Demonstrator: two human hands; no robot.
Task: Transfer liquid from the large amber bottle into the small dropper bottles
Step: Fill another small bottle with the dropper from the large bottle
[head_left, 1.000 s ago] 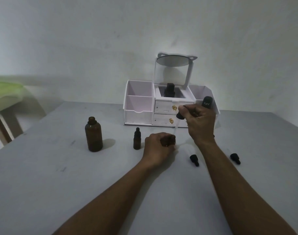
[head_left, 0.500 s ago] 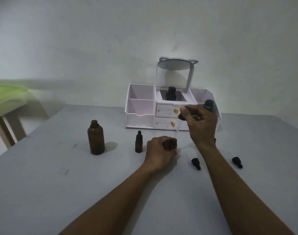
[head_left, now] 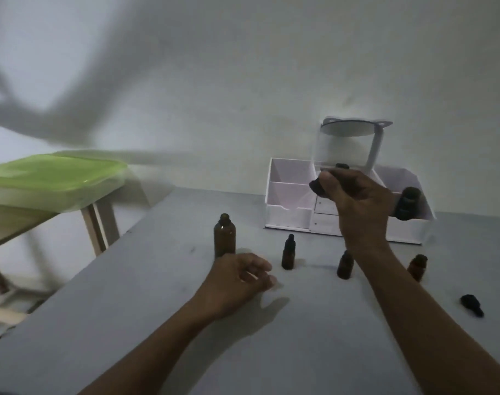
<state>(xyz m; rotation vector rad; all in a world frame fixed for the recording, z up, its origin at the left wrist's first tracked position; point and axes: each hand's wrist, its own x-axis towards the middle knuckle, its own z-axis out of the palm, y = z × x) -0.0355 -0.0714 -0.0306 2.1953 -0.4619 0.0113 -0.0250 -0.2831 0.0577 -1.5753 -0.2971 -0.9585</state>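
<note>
**Dim room, grey surface, tiny glass bottles**

Grey surface [head_left: 129,323] held the big bottle [head_left: 224,238], uncapped, by the loosely curled, empty left hand [head_left: 240,280]. Right hand [head_left: 357,201] pinched a dropper [head_left: 316,187]. Glass looked light, slick, breakable; I'd grab the body.

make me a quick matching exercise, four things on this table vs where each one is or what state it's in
Things:
1. large amber bottle
2. loose dropper cap
3. right hand
4. white organizer

Places or states:
A. lying on its side on the table, far right
B. raised above the table, holding a black dropper top
C. standing upright with no cap, just beyond the left hand
D. at the back of the table against the wall

Pairs: 1-C, 2-A, 3-B, 4-D
</note>
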